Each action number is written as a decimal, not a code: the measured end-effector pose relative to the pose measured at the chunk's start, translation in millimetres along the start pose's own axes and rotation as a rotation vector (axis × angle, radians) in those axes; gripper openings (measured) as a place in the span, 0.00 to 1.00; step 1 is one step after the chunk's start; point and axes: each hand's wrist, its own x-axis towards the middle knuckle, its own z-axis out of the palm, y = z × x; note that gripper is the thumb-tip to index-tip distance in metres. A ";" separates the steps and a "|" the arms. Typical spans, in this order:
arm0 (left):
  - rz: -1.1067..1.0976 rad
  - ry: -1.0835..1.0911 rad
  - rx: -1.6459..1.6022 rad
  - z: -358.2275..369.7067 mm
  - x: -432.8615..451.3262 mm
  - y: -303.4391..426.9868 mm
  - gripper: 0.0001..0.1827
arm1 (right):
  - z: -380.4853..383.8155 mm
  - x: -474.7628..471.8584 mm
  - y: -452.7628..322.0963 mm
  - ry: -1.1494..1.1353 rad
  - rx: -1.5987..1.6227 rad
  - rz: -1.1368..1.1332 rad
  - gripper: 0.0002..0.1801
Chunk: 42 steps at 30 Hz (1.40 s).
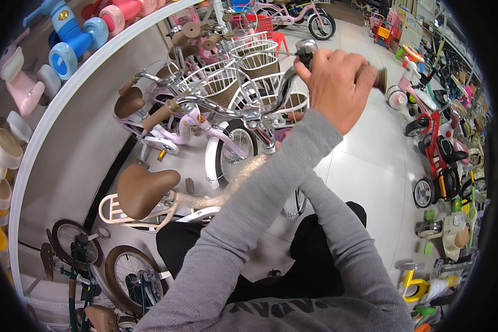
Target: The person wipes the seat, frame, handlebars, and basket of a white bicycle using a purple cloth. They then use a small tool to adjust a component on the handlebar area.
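Observation:
My left hand (pixel 336 85) reaches across to the far side of a chrome bicycle handlebar (pixel 216 106) and grips it between the bell (pixel 306 46) and a brown ribbed grip (pixel 379 79). The other brown grip (pixel 162 115) is free. Under my left forearm, my right hand (pixel 278 145) is mostly hidden; only bits of fingers show beside a purple item (pixel 281 134), near the handlebar stem (pixel 265 139). The cream bicycle frame (pixel 199 201) is partly wrapped in clear plastic and carries a brown saddle (pixel 148 191). A white basket (pixel 299 99) sits in front of the bar.
Pink children's bicycles (pixel 182 130) with baskets stand close on the left. Below them lies a dark green bicycle (pixel 128 278). A white-edged shelf (pixel 62 83) holds ride-on toys. More ride-on toys, including a red tricycle (pixel 435 145), line the right of the tiled floor (pixel 365 178).

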 end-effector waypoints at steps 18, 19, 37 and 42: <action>0.177 -0.385 -0.638 -159.5 -114.8 47.0 0.22 | -33.6 -43.8 -49.1 -0.204 -0.337 -0.024 0.15; 0.180 -0.332 -0.705 -169.3 -116.5 37.9 0.26 | -33.8 -50.8 -56.2 -0.327 -0.168 0.040 0.15; 0.033 -0.337 -1.339 -224.1 -161.9 -23.3 0.16 | -47.9 -82.4 -123.9 -1.095 0.226 -0.066 0.13; -1.414 -0.081 -1.806 -227.1 -219.8 -60.7 0.20 | -75.8 -80.3 -154.2 -1.162 0.390 -0.101 0.12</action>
